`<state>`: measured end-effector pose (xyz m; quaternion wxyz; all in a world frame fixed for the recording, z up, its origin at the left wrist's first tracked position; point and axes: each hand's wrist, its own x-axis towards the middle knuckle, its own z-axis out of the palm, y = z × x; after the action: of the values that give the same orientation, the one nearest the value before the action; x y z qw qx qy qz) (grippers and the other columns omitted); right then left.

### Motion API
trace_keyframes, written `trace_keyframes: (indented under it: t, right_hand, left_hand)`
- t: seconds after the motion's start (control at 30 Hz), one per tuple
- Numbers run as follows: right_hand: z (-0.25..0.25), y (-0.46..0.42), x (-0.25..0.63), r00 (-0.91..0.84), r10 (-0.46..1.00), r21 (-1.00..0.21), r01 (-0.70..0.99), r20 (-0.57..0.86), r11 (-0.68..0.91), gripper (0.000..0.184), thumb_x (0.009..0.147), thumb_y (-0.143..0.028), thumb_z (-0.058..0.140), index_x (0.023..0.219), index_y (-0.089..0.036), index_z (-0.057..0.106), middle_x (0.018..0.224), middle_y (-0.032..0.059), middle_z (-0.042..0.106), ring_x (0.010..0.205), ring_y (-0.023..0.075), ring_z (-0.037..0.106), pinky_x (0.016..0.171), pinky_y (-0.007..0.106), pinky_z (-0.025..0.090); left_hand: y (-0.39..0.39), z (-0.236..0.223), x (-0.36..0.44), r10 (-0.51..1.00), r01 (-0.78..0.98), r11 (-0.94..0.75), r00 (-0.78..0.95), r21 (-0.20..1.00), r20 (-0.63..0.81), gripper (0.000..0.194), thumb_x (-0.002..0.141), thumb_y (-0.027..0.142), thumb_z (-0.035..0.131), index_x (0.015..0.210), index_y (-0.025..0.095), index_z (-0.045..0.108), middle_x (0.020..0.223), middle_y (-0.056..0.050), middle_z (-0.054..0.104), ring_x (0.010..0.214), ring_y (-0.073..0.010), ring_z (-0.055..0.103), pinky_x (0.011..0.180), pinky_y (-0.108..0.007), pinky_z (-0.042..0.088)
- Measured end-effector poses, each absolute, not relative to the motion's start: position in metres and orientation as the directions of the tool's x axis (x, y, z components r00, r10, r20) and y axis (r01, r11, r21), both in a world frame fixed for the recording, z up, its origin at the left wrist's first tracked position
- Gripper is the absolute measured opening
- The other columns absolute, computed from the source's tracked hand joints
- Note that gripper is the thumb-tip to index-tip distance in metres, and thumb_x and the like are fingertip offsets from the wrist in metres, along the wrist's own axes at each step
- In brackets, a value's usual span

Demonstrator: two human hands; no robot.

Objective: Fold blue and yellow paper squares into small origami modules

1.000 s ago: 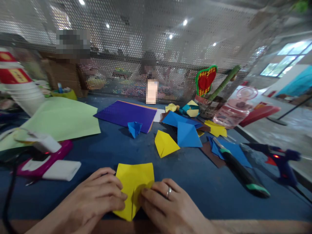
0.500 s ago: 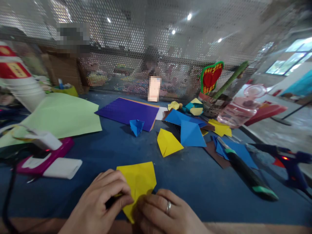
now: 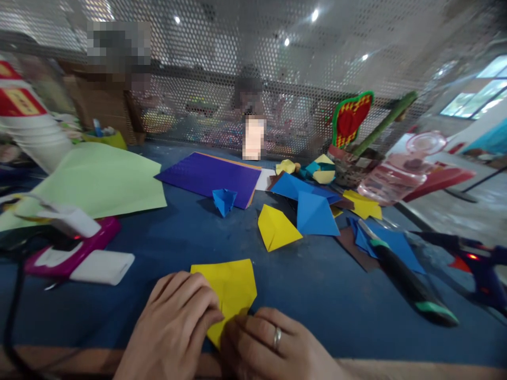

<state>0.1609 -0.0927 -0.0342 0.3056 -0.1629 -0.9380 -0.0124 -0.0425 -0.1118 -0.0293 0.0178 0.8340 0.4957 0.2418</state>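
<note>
A sheet of yellow paper [image 3: 233, 279] lies on the blue table near its front edge, with creases in its middle. My left hand [image 3: 178, 311] is closed on the sheet's left side, thumb and curled fingers together. On the lower right side my right hand [image 3: 269, 338], wearing a ring, has its fingers bent down and closed on the paper; its fingertips are partly hidden. The lower corner of the sheet runs under the right fingers. Beyond the hands sit a folded yellow piece [image 3: 277, 229] and a small folded blue piece [image 3: 224, 201].
Blue paper pieces [image 3: 317, 214] and a utility knife [image 3: 407, 279] lie to the right, beside a glue gun [image 3: 475, 258]. At left are a magenta power strip [image 3: 99, 240] and pale green paper [image 3: 106, 179]. Purple sheets [image 3: 209, 177] lie farther back, before a perforated metal screen [image 3: 198, 100].
My left hand has shifted slightly right, toward the right hand, and its thumb and fingers have drawn closer together. The yellow sheet stays between both hands. The camera view has tilted slightly.
</note>
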Motion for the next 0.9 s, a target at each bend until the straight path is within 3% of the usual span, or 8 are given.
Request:
trace_keyframes:
  t: [0.13,0.33,0.5,0.67,0.77,0.83,0.9]
  right_hand:
    - [-0.034,-0.093,0.163,-0.785,0.291,-0.061,0.310,0.547,0.949,0.018,0.094,-0.016,0.051,0.090,-0.011,0.068,0.089,0.0033,0.071,0.089,0.0124,0.063,0.081,0.024,0.052]
    - [-0.034,-0.094,0.163,-0.791,0.299,-0.080,0.304,0.534,0.949,0.013,0.090,-0.014,0.057,0.094,-0.009,0.068,0.088,0.0042,0.072,0.088,0.0122,0.065,0.085,0.021,0.052]
    - [-0.036,-0.092,0.162,-0.788,0.299,-0.103,0.291,0.539,0.951,0.012,0.090,-0.014,0.057,0.094,-0.009,0.068,0.089,0.0048,0.073,0.088,0.0118,0.066,0.085,0.021,0.053]
    - [-0.014,-0.089,0.163,-0.815,0.284,-0.091,0.276,0.505,0.957,0.021,0.095,-0.011,0.047,0.098,-0.010,0.067,0.091,0.0047,0.073,0.090,0.0117,0.066,0.083,0.020,0.054]
    - [-0.004,-0.088,0.160,-0.820,0.297,-0.089,0.291,0.490,0.952,0.025,0.097,-0.012,0.043,0.111,-0.009,0.064,0.083,0.0038,0.073,0.081,0.0112,0.067,0.078,0.020,0.055]
    - [-0.007,-0.088,0.156,-0.810,0.310,-0.075,0.315,0.498,0.946,0.021,0.095,-0.012,0.047,0.106,-0.013,0.065,0.073,-0.0004,0.070,0.072,0.0098,0.067,0.072,0.019,0.055]
    - [-0.018,-0.089,0.152,-0.756,0.335,-0.086,0.349,0.562,0.933,0.019,0.092,-0.010,0.052,0.084,-0.016,0.067,0.064,-0.0035,0.066,0.064,0.0083,0.064,0.068,0.018,0.054]
  left_hand:
    - [-0.113,-0.031,-0.041,0.821,0.829,-0.500,0.360,0.251,0.444,0.020,0.086,0.015,0.042,0.073,0.021,0.055,0.072,0.000,0.057,0.072,-0.0192,0.050,0.072,-0.037,0.035]
    - [-0.115,-0.038,-0.046,0.840,0.828,-0.510,0.422,0.233,0.340,0.013,0.084,0.017,0.049,0.077,0.023,0.058,0.077,0.001,0.059,0.076,-0.0204,0.050,0.076,-0.039,0.033]
    - [-0.113,-0.032,-0.045,0.842,0.833,-0.499,0.401,0.239,0.361,0.017,0.083,0.015,0.047,0.073,0.023,0.057,0.074,0.001,0.058,0.073,-0.0197,0.050,0.074,-0.038,0.033]
    - [-0.113,-0.026,-0.045,0.827,0.846,-0.515,0.450,0.134,0.339,0.015,0.080,0.016,0.050,0.074,0.026,0.058,0.079,0.004,0.062,0.076,-0.0218,0.053,0.074,-0.039,0.032]
    - [-0.112,-0.027,-0.047,0.851,0.880,-0.454,0.381,0.141,0.362,0.007,0.080,0.020,0.054,0.083,0.025,0.057,0.085,0.000,0.062,0.078,-0.0232,0.054,0.073,-0.040,0.034]
    - [-0.112,-0.028,-0.049,0.878,0.906,-0.381,0.293,0.182,0.380,0.010,0.081,0.024,0.056,0.091,0.023,0.055,0.088,-0.002,0.060,0.080,-0.0232,0.054,0.073,-0.039,0.036]
    - [-0.112,-0.030,-0.049,0.892,0.915,-0.339,0.238,0.219,0.384,0.015,0.080,0.028,0.058,0.093,0.023,0.052,0.090,-0.003,0.059,0.081,-0.0232,0.054,0.073,-0.038,0.038]
